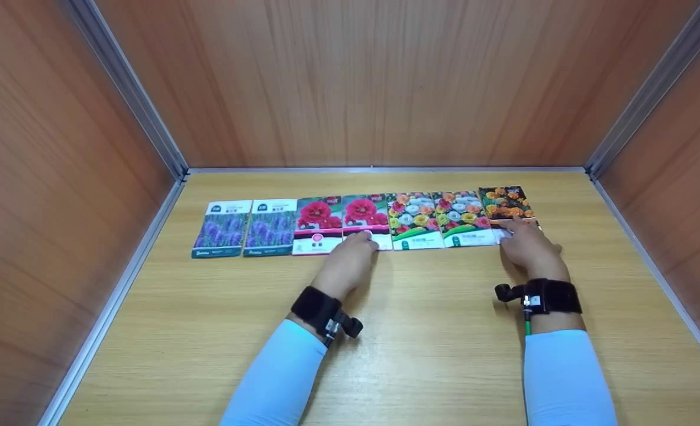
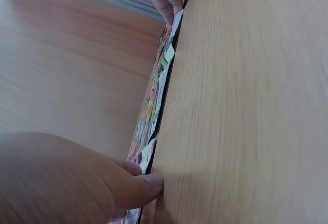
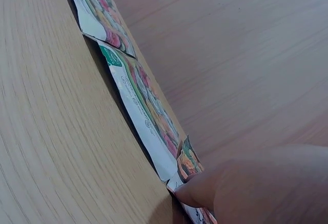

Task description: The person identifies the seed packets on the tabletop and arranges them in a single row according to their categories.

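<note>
Seed-packet-like flower packets lie side by side in a row. My left hand (image 1: 348,263) touches the lower edge of the right-hand pink flower packet (image 1: 364,208); its thumb (image 2: 148,185) lies against the table beside that edge. Farther right, my right hand (image 1: 529,244) holds the lower left part of the orange flower packet (image 1: 506,203) between thumb and fingers. That packet's lower part is partly hidden under the hand. Just left of it lies a mixed-colour flower packet (image 3: 146,111) with a white lower band.
Two purple flower packets (image 1: 218,231) form the row's left end, beside another pink packet (image 1: 317,216). A second mixed-colour packet (image 1: 413,216) lies mid-row. Wood-grain panels (image 1: 373,83) wall the table (image 1: 421,331) at the back and both sides.
</note>
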Available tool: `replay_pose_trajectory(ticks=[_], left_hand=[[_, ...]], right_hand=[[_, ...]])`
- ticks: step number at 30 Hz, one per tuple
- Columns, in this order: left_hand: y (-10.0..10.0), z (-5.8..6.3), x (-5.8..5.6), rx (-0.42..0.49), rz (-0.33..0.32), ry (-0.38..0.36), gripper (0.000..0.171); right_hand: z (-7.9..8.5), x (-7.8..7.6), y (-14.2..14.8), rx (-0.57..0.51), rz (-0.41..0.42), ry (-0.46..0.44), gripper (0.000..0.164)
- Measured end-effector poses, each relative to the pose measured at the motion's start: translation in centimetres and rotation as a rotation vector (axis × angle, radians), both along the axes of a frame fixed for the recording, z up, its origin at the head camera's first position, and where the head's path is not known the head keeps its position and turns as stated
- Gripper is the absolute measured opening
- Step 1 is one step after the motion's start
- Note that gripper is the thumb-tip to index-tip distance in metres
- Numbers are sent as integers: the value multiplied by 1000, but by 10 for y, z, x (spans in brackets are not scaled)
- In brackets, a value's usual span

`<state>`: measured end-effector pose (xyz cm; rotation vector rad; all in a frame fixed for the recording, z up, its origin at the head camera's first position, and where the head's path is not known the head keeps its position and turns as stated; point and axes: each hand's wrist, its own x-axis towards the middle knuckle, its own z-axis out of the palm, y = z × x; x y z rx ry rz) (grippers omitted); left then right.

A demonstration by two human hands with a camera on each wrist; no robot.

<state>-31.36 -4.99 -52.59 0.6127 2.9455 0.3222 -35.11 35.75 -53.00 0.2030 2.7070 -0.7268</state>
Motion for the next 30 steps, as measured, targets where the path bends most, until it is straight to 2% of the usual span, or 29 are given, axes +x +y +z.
replay_pose_trajectory(ticks=[8, 19, 21, 24, 27, 30], left_hand=[[0, -1, 0, 9, 1, -6, 52], [1, -5, -4, -24, -30, 38, 46], [0, -6, -4, -22, -31, 23, 47], [-3, -6, -4, 19, -3, -31, 47], [-8, -5, -6, 95, 65, -102, 47], [-14, -4, -8, 173, 135, -132, 50]], right_hand=[[3, 1, 0, 7, 9, 28, 62], [11, -2, -6, -18, -20, 71, 57], [12, -2, -8, -13, -17, 73, 57], [14, -1, -14, -29, -24, 82, 59], [17, 1, -22, -57, -25, 104, 59], [18, 2, -31, -70, -11, 137, 60]])
